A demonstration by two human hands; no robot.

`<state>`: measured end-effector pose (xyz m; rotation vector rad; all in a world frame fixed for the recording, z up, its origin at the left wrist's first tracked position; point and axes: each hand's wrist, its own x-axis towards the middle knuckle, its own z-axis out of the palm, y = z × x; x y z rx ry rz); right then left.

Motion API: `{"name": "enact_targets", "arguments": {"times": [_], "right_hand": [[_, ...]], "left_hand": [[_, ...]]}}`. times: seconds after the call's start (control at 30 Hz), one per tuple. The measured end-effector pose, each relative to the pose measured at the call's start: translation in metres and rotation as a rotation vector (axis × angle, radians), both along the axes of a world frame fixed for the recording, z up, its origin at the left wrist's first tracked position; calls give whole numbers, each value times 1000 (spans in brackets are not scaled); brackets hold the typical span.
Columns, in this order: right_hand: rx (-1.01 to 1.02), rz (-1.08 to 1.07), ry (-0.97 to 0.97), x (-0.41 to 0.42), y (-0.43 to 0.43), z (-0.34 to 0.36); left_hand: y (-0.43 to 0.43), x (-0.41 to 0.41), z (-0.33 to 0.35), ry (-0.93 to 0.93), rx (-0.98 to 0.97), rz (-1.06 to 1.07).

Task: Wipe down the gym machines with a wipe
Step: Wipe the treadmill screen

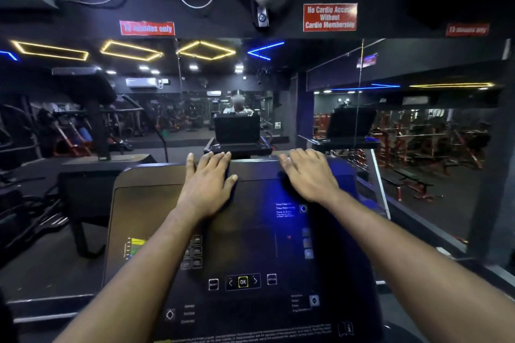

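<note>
Head cam looks down on a treadmill console [250, 245], dark screen with a blue glow on its right side and an OK button [242, 282] lit near the bottom. Left hand [207, 178] lies flat on the far part of the screen, fingers straight and a bit spread, tips at the far edge. Right hand [309, 172] rests palm down at the far right, fingers relaxed over the edge. Neither grips anything, can't tell what's under the palms. Mirror [167, 106] just beyond, red sign [330, 17] above it
</note>
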<state>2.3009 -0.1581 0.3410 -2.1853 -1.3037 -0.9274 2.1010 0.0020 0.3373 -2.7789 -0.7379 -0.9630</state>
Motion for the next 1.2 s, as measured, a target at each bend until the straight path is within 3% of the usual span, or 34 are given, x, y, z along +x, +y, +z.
{"name": "enact_targets", "arguments": {"times": [0.17, 0.33, 0.5, 0.6, 0.8, 0.93, 1.0, 1.07, 1.2], "right_hand": [[157, -279, 73, -32, 33, -8], [151, 13, -45, -69, 73, -8], [278, -158, 68, -74, 71, -12], [261, 34, 73, -101, 87, -11], [518, 555, 789, -95, 78, 3], [780, 707, 945, -89, 82, 13], [955, 656, 899, -86, 77, 13], [976, 405, 727, -76, 61, 11], [457, 30, 384, -49, 44, 3]], "left_hand": [[33, -17, -3, -35, 29, -2], [47, -22, 0, -84, 30, -121], [55, -27, -2, -118, 14, -211], [53, -26, 0, -171, 5, -233], [44, -20, 16, -327, -220, -302], [15, 15, 24, -147, -217, -525], [6, 30, 24, -9, -83, -453], [2, 34, 21, 26, 30, -292], [24, 19, 11, -79, 72, -137]]}}
